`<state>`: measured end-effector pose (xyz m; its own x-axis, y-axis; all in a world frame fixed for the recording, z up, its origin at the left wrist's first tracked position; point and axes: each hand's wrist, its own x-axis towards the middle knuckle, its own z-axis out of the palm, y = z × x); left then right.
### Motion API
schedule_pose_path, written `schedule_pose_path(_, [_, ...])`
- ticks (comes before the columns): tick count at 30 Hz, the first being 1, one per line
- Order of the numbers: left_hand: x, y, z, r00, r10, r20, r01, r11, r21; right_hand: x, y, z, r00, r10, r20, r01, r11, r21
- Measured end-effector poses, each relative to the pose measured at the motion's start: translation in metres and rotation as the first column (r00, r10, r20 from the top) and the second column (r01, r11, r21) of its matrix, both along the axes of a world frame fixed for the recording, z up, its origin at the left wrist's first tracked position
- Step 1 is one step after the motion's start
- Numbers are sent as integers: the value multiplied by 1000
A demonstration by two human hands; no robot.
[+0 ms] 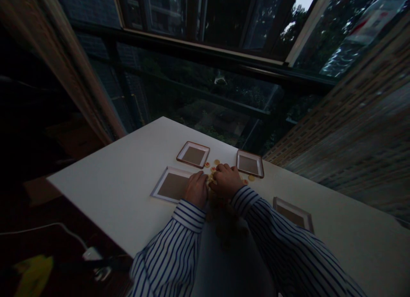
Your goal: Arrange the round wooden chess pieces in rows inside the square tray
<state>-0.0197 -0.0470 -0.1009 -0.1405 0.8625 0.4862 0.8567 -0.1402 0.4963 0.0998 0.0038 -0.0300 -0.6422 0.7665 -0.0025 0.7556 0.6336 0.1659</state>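
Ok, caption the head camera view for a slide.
Left hand and right hand meet over small round yellow discs among four square brown-floored trays on a white table.

The white table stands against a dark window, with greenery dim through the lower glass. A brick wall runs along the right. On the far left hangs a brown curtain (or a timber post, the light is too poor to tell). On the near left floor a white cable leads to a pale plug, near something yellow.
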Motion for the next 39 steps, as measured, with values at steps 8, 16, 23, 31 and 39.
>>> schedule_pose_path(8, [-2,2,-2,999,-22,32,20,999,49,-3,-1,-3,999,-23,-29,24,1000,14])
schedule_pose_path(16, [-2,3,2,986,-37,164,33,999,32,0,-1,-3,999,-6,-51,8,999,36])
schedule_pose_path(23, [0,0,13,902,5,432,19,999,-50,5,-7,4,991,87,-100,-76,992,103])
schedule_pose_path(31, [-2,1,17,689,-4,725,57,997,-48,12,-17,12,950,244,-196,-211,961,178])
schedule_pose_path(39, [0,-1,26,325,23,946,189,978,-89,18,-25,21,923,292,-249,-246,948,202])
